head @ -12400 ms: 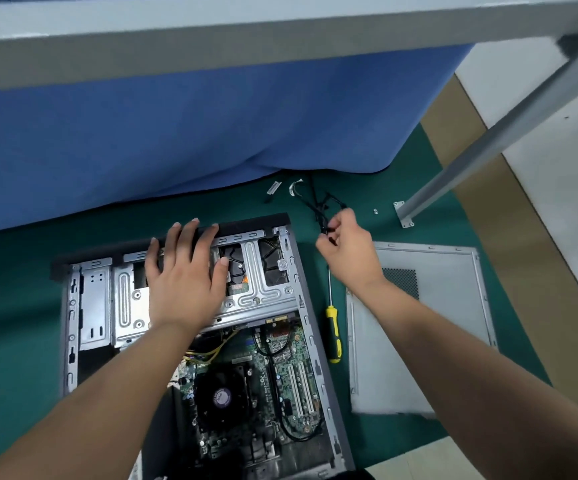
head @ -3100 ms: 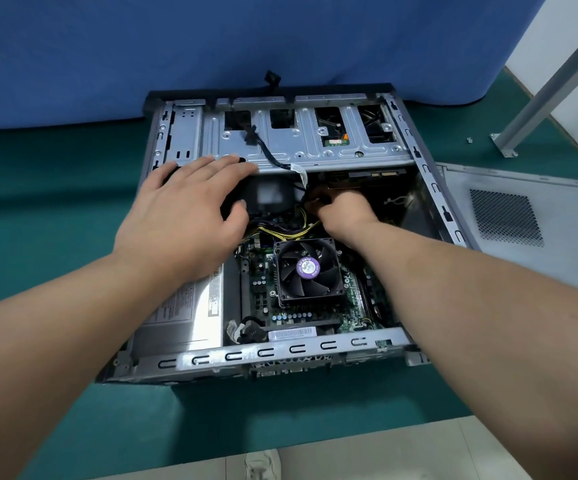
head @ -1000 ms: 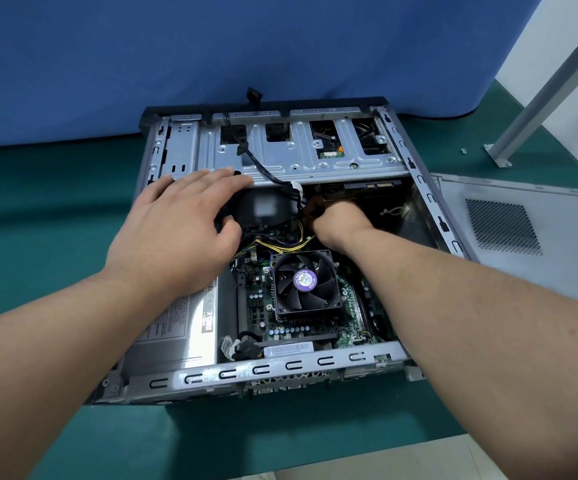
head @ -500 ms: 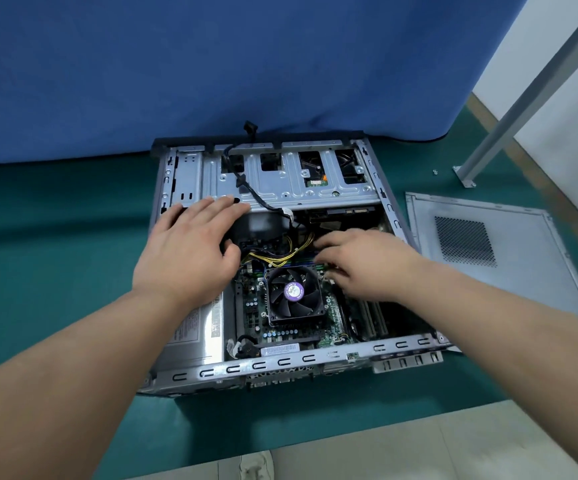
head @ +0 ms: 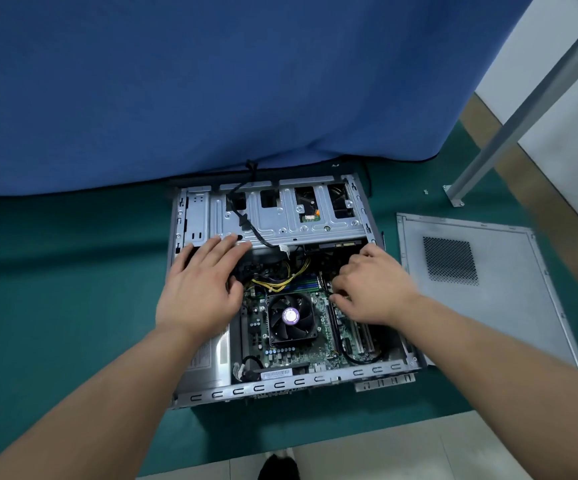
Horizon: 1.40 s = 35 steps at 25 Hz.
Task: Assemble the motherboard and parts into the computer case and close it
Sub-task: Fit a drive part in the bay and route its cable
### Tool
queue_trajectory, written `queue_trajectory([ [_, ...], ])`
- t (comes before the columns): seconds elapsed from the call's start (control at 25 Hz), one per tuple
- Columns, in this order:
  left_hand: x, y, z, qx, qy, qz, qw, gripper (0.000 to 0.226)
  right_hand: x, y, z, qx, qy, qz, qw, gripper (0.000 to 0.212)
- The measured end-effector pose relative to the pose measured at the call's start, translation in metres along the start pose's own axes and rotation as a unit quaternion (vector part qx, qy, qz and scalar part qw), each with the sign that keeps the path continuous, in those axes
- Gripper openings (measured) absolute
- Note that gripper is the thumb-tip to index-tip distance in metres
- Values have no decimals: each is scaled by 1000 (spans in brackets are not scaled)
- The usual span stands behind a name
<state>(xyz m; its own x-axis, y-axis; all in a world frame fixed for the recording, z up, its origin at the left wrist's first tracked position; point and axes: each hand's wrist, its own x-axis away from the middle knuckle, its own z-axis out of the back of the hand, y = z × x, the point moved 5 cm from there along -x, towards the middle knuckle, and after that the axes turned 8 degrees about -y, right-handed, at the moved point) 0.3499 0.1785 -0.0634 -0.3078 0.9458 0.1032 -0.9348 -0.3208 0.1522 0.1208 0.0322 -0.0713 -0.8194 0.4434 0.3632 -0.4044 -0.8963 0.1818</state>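
Since half a second ago the right hand (head: 370,285) has slid from the middle of the board, beside the fan, out toward the right wall of the computer case (head: 280,384), while the left hand (head: 201,289) has stayed planted where it was. That left hand lies flat with fingers straight and spread, fingertips reaching the near edge of the drive cage (head: 291,216) and palm over the dark gap above the power supply (head: 208,355). Right-hand fingers are curled downward among the black cables near the expansion slots; whether they pinch a cable or merely press there cannot be told, since the knuckles hide the tips. The case lies on its side, open face up, on a green mat (head: 55,289), its front pushed against a hanging blue cloth (head: 211,81). Inside it the motherboard (head: 322,344) sits flat on the bottom, with the black CPU fan (head: 291,318) carrying a purple sticker at its centre. Yellow wires (head: 280,282) arc between the two hands, just beyond the fan. A black cable (head: 246,223) snakes across the top of the drive cage. The grey side panel (head: 488,296), with its perforated vent patch, lies flat on the mat just right of the case, off it. A metal leg (head: 522,109) slants down to the mat at the far right.
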Motion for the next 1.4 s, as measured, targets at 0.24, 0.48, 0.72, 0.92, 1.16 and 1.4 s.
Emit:
queue_trajectory([
  [0.24,-1,-1,-2,-7,-21,3,1000,64,2,0,6,-22,-9,5,1000,45],
  [0.48,-2,-4,8,111,-2,29,993,63,0,1,9,-27,11,2,1000,44],
  [0.72,-77,-6,35,453,12,301,839,43,1,0,12,-44,23,3,999,44],
  [0.92,-104,-1,39,499,-42,330,800,35,1,1,13,-48,30,7,998,43],
  [1.16,-62,24,49,592,-16,165,788,25,-1,2,10,-60,31,3,998,50],
  [1.4,-20,45,51,545,-48,41,836,19,-5,2,33,-329,-21,-72,941,57],
])
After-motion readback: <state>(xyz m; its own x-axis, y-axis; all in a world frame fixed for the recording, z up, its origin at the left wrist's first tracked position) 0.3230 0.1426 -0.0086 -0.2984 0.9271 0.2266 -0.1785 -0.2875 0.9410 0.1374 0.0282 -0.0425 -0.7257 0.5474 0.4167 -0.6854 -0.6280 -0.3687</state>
